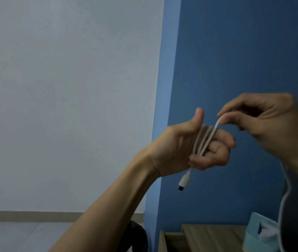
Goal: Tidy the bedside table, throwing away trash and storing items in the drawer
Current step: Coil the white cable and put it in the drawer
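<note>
Winding job: the right grip (264, 124) pinches the thin white cord (203, 140) looped round the curled left grip (179, 144); next, wind the hanging rest.

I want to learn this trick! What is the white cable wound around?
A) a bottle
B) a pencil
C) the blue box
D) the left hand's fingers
D: the white cable loops round the fingers of the left hand, while the right hand pinches it.

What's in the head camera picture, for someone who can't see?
The left hand has a thin white charging cable wound round its fingers, and the right hand pinches the cable. Below stand a wooden bedside table and a pale blue tissue box.
</note>
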### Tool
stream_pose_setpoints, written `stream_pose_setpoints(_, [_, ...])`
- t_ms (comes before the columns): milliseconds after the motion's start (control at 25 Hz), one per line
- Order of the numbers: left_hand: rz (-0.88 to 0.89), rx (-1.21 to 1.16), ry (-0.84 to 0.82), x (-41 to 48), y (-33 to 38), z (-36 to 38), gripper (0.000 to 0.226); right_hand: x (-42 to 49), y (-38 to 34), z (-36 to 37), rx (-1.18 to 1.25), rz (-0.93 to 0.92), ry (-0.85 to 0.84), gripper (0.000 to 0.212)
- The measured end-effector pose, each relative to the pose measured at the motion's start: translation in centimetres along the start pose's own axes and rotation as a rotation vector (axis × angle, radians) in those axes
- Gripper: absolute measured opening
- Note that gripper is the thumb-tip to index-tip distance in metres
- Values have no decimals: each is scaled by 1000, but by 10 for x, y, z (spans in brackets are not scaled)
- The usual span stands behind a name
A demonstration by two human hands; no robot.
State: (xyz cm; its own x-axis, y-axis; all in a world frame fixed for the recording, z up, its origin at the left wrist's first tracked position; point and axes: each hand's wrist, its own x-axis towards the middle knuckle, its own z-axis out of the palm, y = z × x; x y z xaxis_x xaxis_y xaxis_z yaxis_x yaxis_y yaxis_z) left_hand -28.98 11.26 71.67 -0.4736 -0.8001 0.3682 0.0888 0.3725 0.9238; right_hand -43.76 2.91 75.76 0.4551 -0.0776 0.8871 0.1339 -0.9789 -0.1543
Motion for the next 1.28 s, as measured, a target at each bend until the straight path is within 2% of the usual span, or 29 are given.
stream_pose_setpoints(80, [56,-16,58,0,-2,1,49,1,4,3,44,15,34,15])
stream_pose_setpoints(200, [144,-7,53,1,-4,4,39,3,9,9,185,113,68,28])
stream_pose_setpoints(280, [163,51,73,0,0,8,32,0,14,13,276,226,11,34])
stream_pose_setpoints(320, [176,77,93,0,1,9,32,-4,17,15,349,291,-53,28])
stream_pose_setpoints(400, [214,109,102,0,-2,6,48,-10,15,24,517,417,-154,8])
stream_pose_setpoints(440, [231,112,122,0,-4,5,50,-13,14,29,550,491,-152,13])
stream_pose_setpoints(520, [218,82,186,1,-4,6,46,-21,15,39,484,602,-125,20])
stream_pose_setpoints(640, [182,-16,246,1,-3,0,47,-32,13,46,399,648,-149,31])
stream_pose_setpoints(800, [277,-29,306,2,-1,-4,34,-49,-8,45,207,538,-343,36])
stream_pose_setpoints(880, [294,91,360,4,0,-2,37,-54,-16,42,5,423,-421,29])
stream_pose_setpoints(1000, [214,271,479,6,1,-3,40,-55,-26,32,-311,295,-486,24])
stream_pose_setpoints(1160, [91,484,440,6,1,3,34,-44,-33,10,-435,123,-364,33])
stream_pose_setpoints(1280, [56,512,347,8,1,6,40,-30,-30,-6,-430,-35,-239,26])
